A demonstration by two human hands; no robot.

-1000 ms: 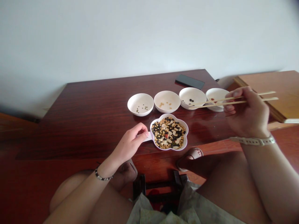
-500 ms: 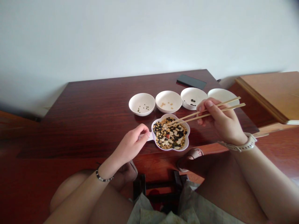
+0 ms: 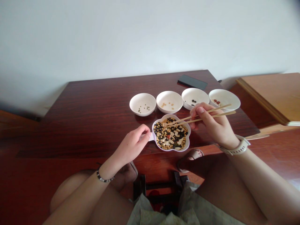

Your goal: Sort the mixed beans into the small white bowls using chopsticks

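Note:
My left hand [image 3: 134, 142] pinches the handle of a flower-shaped dish [image 3: 189, 142] near the table's front edge. Mixed beans and peanuts [image 3: 172, 137] fill this dish: yellow and black beans, pale peanuts and one reddish piece. In my right hand [image 3: 212, 123] is a pair of wooden chopsticks [image 3: 194, 119], tips down among the beans on the dish's far side. Whether a bean sits between the tips I cannot make out. Behind the dish stand white bowls: one with green beans [image 3: 145, 108], one with yellow beans [image 3: 170, 105], one with black beans [image 3: 193, 101], and one with reddish pieces [image 3: 217, 102].
A dark phone [image 3: 192, 82] lies on the dark wooden table [image 3: 93, 115] behind the bowls. To the right stands a lighter wooden piece of furniture [image 3: 274, 93]. A white wall [image 3: 140, 37] rises behind the table. My legs and a dark stool part [image 3: 161, 187] are below.
My right hand has shifted left and slightly down with the chopsticks, uncovering more of the rightmost bowl. The tips stay in the dish. My left hand keeps its hold.

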